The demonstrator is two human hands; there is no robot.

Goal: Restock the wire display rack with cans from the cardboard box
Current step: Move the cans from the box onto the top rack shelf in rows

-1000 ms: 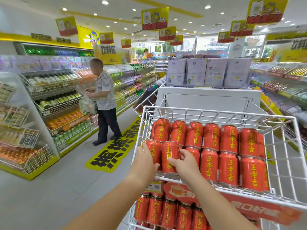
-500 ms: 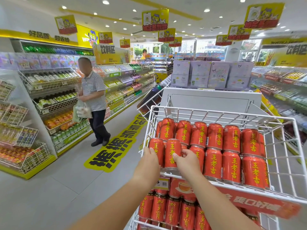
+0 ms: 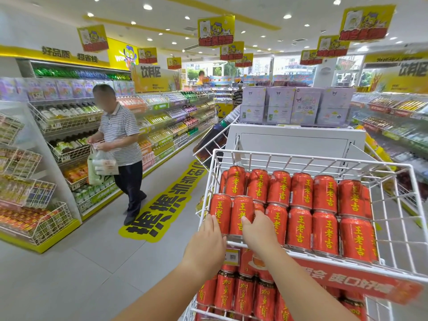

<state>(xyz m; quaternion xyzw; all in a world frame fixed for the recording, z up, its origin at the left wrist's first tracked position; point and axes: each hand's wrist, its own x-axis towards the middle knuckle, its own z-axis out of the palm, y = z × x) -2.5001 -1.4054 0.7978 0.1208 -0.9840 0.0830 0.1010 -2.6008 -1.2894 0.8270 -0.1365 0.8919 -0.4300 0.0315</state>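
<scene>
My right hand (image 3: 257,232) grasps the second can (image 3: 240,212) from the left in the near row, with the thumb on its front and the fingers curled round its right side. My left hand (image 3: 206,242) lies against the lower front of the leftmost can (image 3: 220,210); I cannot tell whether it clasps it. Both cans stand upright in the top basket (image 3: 312,158) of the wire display rack, which holds two rows of red cans. More red cans (image 3: 223,293) fill the tier beneath.

A shopper (image 3: 120,137) holding a plastic bag (image 3: 103,165) beside stocked drink shelves (image 3: 67,117).
</scene>
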